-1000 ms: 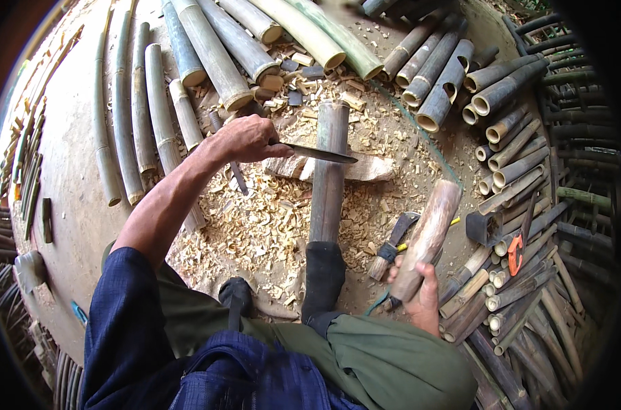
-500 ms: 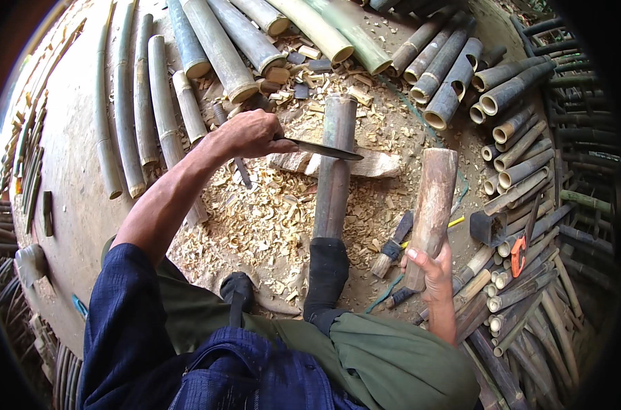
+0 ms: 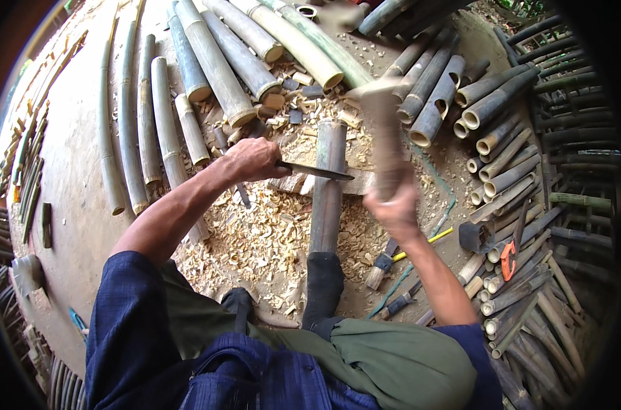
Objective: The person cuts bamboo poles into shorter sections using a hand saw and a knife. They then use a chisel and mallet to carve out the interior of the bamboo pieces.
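My left hand (image 3: 257, 158) is closed around the handle of a knife, whose dark blade (image 3: 317, 171) lies crosswise over a bamboo tube (image 3: 326, 222). The tube stretches away from me across a pale wooden block (image 3: 288, 184). My dark-covered foot (image 3: 322, 287) is at the tube's near end. Gripped in my right hand (image 3: 394, 205) is a thick wooden club (image 3: 385, 140), raised and smeared by motion, right of the tube. The club's head is too blurred to show detail.
Wood chips (image 3: 256, 242) cover the ground around the block. Long bamboo poles (image 3: 218, 75) lie at the far left and back. Short tubes are stacked at right, with an orange-handled saw (image 3: 507, 261) on them. Another knife (image 3: 380, 265) and a yellow pencil-like stick (image 3: 426, 243) lie near my right forearm.
My right hand has swung the club up and leftward, from beside my knee toward the bamboo tube. The left hand keeps the knife across the tube. The whole view has shifted slightly.
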The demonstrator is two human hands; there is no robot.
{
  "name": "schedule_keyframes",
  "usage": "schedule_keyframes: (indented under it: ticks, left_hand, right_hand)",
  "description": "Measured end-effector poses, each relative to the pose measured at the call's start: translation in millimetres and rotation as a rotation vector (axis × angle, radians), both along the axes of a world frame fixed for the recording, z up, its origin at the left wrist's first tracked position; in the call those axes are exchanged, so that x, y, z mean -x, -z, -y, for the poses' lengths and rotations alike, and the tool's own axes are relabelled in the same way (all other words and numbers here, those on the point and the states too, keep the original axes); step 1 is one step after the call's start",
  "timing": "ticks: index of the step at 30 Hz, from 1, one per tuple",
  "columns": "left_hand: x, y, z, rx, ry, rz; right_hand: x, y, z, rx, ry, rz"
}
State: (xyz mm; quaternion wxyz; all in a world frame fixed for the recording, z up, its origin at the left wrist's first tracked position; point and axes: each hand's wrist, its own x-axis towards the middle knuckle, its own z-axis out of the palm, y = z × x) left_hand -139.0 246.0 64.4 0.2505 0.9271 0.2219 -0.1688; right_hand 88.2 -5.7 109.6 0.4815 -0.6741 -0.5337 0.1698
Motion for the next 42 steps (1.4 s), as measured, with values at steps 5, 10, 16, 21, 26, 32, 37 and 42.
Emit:
schedule_keyframes:
  ticks: [5, 10, 16, 21, 26, 32, 37, 42]
  left_hand:
    - [3.0, 4.6, -12.0, -0.013, 0.004, -0.036]
    - [16.0, -0.3, -11.5, -0.025, 0.004, -0.05]
    - [3.9, 13.0, -3.9, 0.008, 0.039, -0.05]
    - [15.4, 16.0, -14.2, 0.052, 0.022, -0.091]
    - [3.7, 10.5, -7.8, 0.035, 0.034, -0.048]
    - [-6.7, 15.4, -15.0, 0.093, -0.018, -0.033]
    - [16.1, 18.4, -13.4, 0.065, 0.02, -0.077]
    - [-8.4, 12.3, -6.2, 0.061, 0.058, -0.072]
  right_hand:
    - [-49.7, -110.1, -79.3, 1.051, -0.28, 0.403]
    - [-39.3, -221.1, -96.9, 0.171, -0.053, 0.208]
    - [-15.2, -32.3, -42.4, 0.956, -0.073, 0.216]
    - [-48.5, -191.8, -92.6, 0.79, -0.206, 0.102]
    - [-40.4, -168.6, -64.4, -0.323, 0.141, -0.087]
    - [-57.3, -54.4, -52.2, 0.982, -0.322, 0.077]
    - [-40.5, -228.4, -73.1, 0.454, -0.089, -0.002]
    - [-38.2, -82.1, -40.3, -0.365, 0.086, 0.027]
